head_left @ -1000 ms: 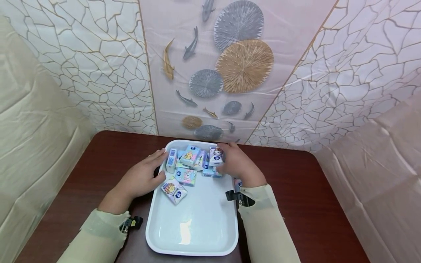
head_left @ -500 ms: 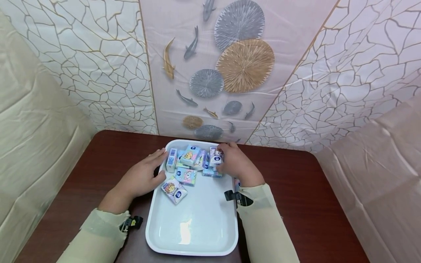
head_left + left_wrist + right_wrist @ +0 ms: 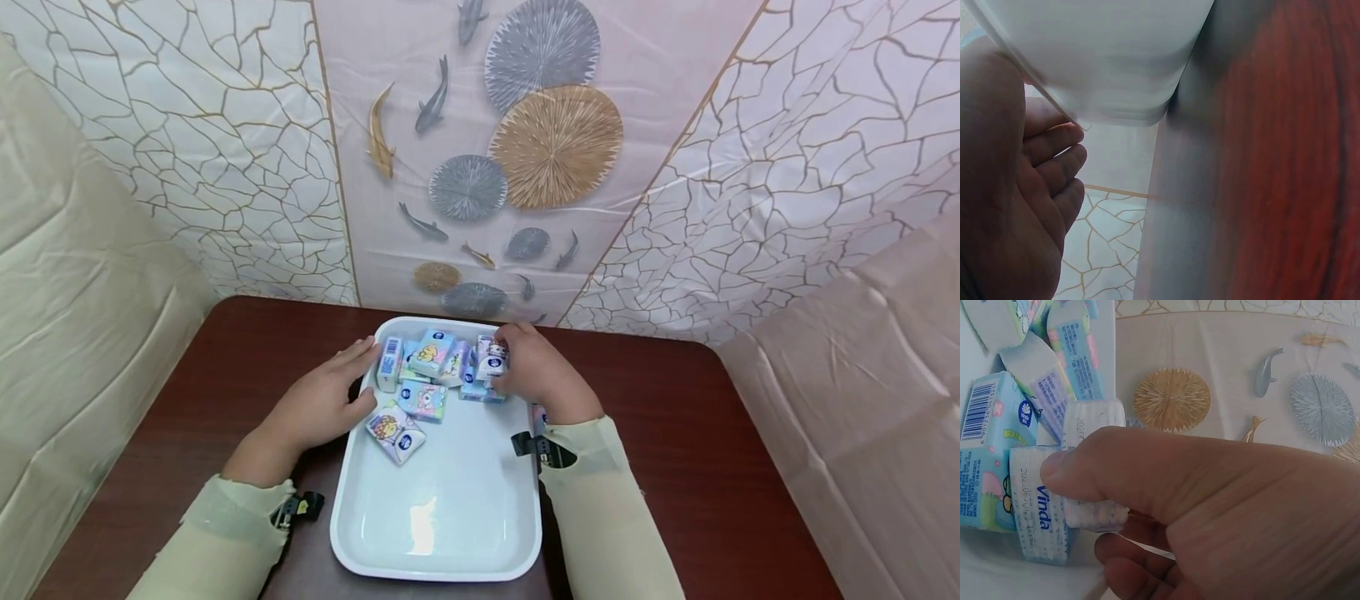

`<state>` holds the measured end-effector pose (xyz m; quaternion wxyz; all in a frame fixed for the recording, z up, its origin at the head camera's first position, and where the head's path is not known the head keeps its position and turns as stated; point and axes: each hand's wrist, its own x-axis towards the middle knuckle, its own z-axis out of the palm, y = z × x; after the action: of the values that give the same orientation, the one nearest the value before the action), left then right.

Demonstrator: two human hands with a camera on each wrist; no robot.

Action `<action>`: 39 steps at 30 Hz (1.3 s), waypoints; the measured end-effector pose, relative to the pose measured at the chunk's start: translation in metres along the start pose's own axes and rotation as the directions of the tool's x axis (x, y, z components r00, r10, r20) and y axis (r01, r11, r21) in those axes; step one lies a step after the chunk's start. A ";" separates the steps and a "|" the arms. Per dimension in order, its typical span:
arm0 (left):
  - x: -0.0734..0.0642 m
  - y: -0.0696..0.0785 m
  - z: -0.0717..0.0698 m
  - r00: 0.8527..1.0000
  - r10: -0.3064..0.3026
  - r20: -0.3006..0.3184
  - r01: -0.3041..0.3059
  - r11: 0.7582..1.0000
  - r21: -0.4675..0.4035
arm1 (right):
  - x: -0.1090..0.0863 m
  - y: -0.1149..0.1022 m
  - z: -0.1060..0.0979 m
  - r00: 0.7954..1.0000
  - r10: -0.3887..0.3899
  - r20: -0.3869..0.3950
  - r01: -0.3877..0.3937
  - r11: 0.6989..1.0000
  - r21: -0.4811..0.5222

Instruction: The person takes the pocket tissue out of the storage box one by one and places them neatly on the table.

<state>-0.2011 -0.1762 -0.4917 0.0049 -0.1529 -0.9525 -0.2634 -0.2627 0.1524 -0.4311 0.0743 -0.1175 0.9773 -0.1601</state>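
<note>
White and lilac, the tissue pack (image 3: 489, 360) was pinched by the right hand (image 3: 542, 372) in the tray's (image 3: 450, 517) far right corner, the left hand (image 3: 318, 408) lay fingers-extended at the rim (image 3: 342, 475), and a slackening thumb (image 3: 1072, 475) could topple it against neighbouring packs (image 3: 422, 401).

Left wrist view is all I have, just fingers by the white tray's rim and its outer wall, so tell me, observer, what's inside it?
Observer: Cartoon-printed pocket tissue packs, bunched toward the far end of the white tray.
Operator: And the right hand, what's it on?
Observer: It grips a purple-and-white tissue pack near the tray's far right corner.
Operator: Anything outside the tray on that side?
Observer: Yes, another tissue pack shows just past the right rim, partly hidden.
</note>
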 end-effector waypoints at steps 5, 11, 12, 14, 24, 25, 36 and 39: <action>0.000 0.000 0.000 1.000 0.002 -0.001 -0.002 1.000 -0.002 | -0.002 -0.001 -0.001 1.000 0.001 0.003 -0.001 1.000 -0.006; 0.000 -0.001 0.002 1.000 0.004 -0.005 -0.004 1.000 0.001 | -0.004 0.000 -0.002 1.000 -0.019 0.008 0.019 1.000 -0.011; 0.000 -0.002 0.002 1.000 0.003 -0.003 -0.003 1.000 0.002 | -0.004 0.001 -0.002 1.000 -0.024 0.009 0.024 1.000 -0.011; 0.000 -0.002 0.002 1.000 0.001 -0.001 -0.001 1.000 0.004 | -0.005 0.002 -0.003 0.999 -0.033 0.010 0.033 0.999 -0.005; 0.000 0.000 0.001 1.000 -0.002 -0.001 0.002 1.000 0.005 | -0.019 0.005 -0.012 0.997 -0.075 -0.014 0.075 0.997 0.020; 0.000 -0.001 0.001 1.000 -0.001 -0.001 0.001 1.000 0.007 | -0.020 0.005 -0.013 0.997 -0.080 -0.020 0.080 0.997 0.019; 0.000 0.000 0.000 1.000 0.005 -0.001 -0.005 1.000 0.003 | -0.039 0.010 -0.027 0.995 -0.092 -0.047 0.095 0.993 0.066; 0.000 0.000 0.001 1.000 0.005 -0.006 -0.005 1.000 0.004 | -0.046 0.012 -0.030 0.995 -0.082 -0.051 0.086 0.993 0.079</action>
<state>-0.2012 -0.1758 -0.4926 0.0086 -0.1543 -0.9526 -0.2622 -0.2267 0.1835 -0.4023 0.0488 -0.1517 0.9656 -0.2055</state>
